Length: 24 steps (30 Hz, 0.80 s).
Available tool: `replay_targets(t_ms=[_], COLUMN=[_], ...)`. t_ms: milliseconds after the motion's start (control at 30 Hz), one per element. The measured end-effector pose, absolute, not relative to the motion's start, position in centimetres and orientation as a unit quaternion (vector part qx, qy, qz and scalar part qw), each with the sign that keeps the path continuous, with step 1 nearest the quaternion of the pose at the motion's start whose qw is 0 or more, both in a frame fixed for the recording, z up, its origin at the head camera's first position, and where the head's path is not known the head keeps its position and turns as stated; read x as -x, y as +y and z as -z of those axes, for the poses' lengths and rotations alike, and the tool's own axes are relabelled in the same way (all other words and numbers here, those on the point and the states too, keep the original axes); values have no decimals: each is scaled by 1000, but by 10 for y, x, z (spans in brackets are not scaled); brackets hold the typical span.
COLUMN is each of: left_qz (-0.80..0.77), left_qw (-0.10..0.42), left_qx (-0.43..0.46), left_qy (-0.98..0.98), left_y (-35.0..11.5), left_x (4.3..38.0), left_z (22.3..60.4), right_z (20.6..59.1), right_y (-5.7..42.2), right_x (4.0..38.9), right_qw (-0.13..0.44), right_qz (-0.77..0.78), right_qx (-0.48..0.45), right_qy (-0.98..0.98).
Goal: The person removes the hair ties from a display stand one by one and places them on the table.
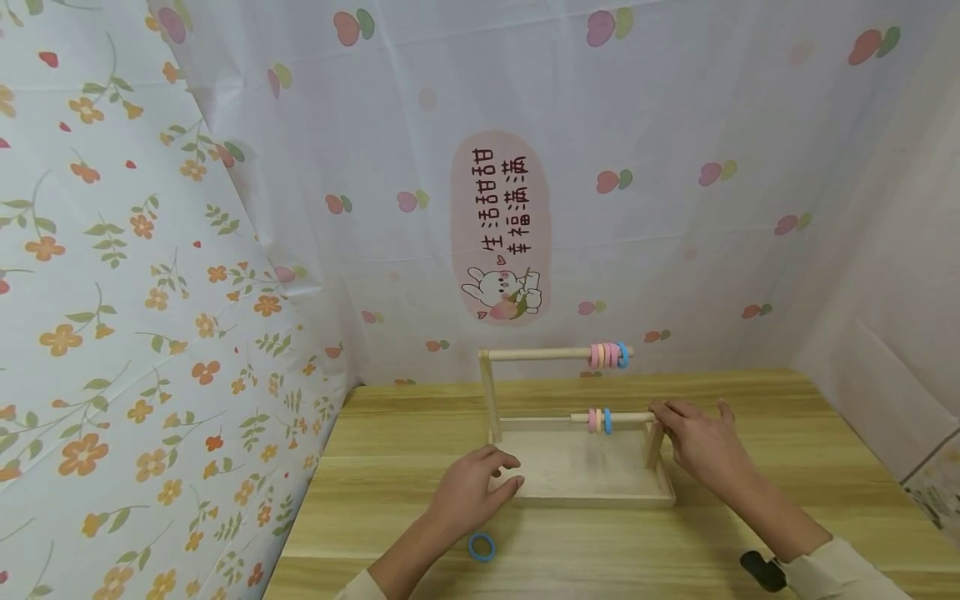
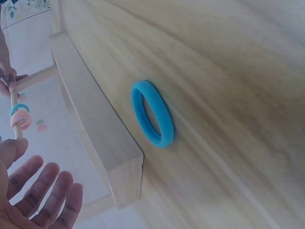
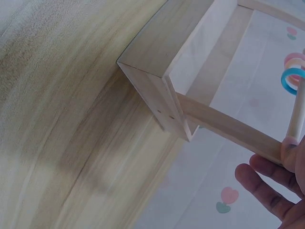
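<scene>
A wooden display rack has a shallow tray base [image 1: 600, 502], an upper rod [image 1: 536, 354] and a lower rod [image 1: 633, 417]. Pink, cream and blue hair ties [image 1: 606, 356] are bunched near the upper rod's right end. A smaller set of hair ties [image 1: 592, 420] hangs on the lower rod. My right hand [image 1: 705, 442] pinches the top of the short right post [image 3: 228, 126], where the lower rod meets it. My left hand [image 1: 468, 492] hovers by the tray's left front corner, fingers relaxed and holding nothing. A blue hair tie [image 2: 159, 112] lies on the table before the rack.
The wood-grain table [image 1: 390, 433] carries everything. A black object [image 1: 763, 572] lies beside the right forearm, partly hidden by the sleeve. Printed curtains [image 1: 675, 275] hang behind and at both sides.
</scene>
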<state>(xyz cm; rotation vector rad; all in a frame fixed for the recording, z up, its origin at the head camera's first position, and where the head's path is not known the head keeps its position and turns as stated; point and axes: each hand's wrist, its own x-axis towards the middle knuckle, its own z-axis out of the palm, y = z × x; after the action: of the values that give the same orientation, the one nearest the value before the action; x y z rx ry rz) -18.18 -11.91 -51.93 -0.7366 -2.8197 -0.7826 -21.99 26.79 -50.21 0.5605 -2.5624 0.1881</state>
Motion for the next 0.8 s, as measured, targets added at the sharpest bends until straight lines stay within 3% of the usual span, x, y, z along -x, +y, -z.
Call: replay_targets(t_ms=[800], left_qz=[247], left_qw=[99], left_qx=[245], left_qy=[-932], left_y=[-88], left_x=[205], left_z=[511], right_z=[506], right_y=[271], right_x=[222], right_qw=[289], right_qz=[-70], right_qx=[-227], right_qy=[-927])
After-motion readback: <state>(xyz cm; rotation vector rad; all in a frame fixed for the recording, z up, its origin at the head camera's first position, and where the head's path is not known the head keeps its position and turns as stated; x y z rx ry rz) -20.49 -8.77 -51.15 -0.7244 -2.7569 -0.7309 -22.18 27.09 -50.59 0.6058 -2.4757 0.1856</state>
